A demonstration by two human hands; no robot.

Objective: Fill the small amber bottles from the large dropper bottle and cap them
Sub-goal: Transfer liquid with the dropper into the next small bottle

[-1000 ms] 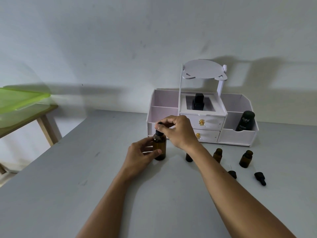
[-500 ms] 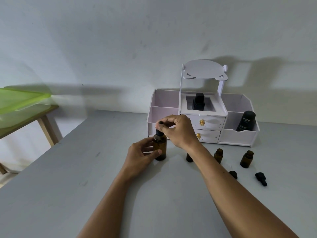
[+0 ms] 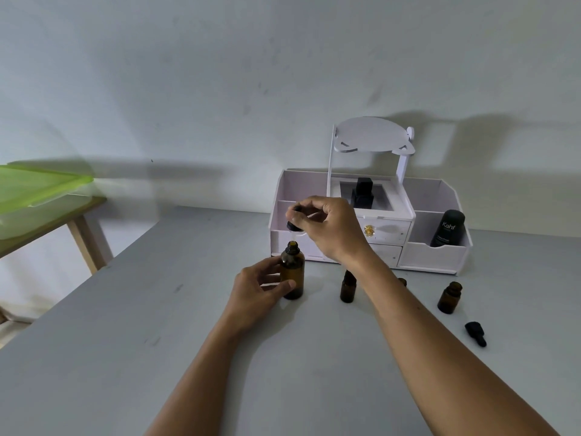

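Your right hand (image 3: 327, 228) grip pinches the dropper cap (image 3: 294, 219) directly above the large dropper bottle (image 3: 292, 272), which your left hand (image 3: 261, 287) clasps upright on the surface (image 3: 157, 341). Nearest small amber bottle (image 3: 348, 286) stands just right, open.

A plain home room: a white wooden cosmetics organiser (image 3: 371, 228) on a grey worktop (image 3: 157, 309) against a bare wall.

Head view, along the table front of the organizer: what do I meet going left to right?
Left hand → large bottle → small bottle → right forearm → small open bottle → loose dropper cap.
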